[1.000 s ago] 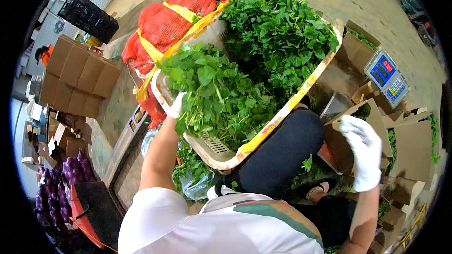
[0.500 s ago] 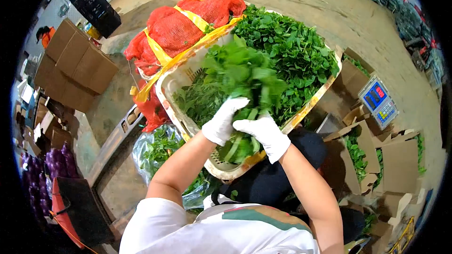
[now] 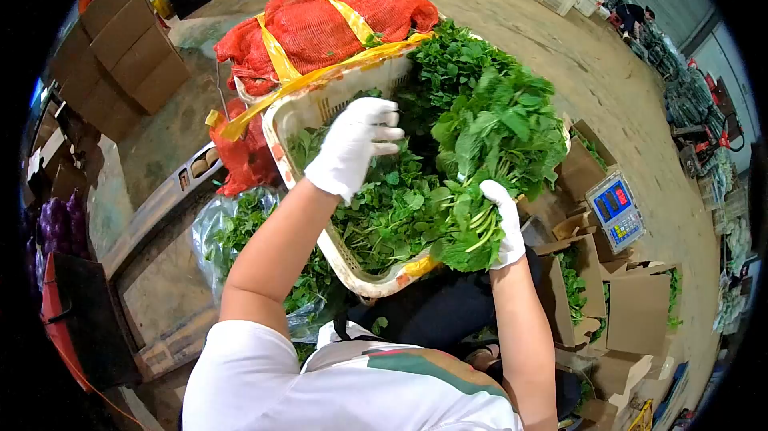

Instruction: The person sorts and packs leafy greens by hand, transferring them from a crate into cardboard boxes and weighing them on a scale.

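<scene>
In the head view, the white-gloved right grip [image 3: 506,227] is closed around the stems of a bunch of leafy greens [image 3: 508,123], whose leaves fan out above and beyond it, while the white-gloved left grip [image 3: 356,147] is half open with fingers loosely curled, apparently holding nothing, over the plastic basket [image 3: 324,103]. Between and below the two grips lie more cut greens [image 3: 384,227] inside the basket; red mesh sacks [image 3: 316,27] sit beyond the left grip, and a digital scale [image 3: 615,211] stands to the right of the right grip.
</scene>
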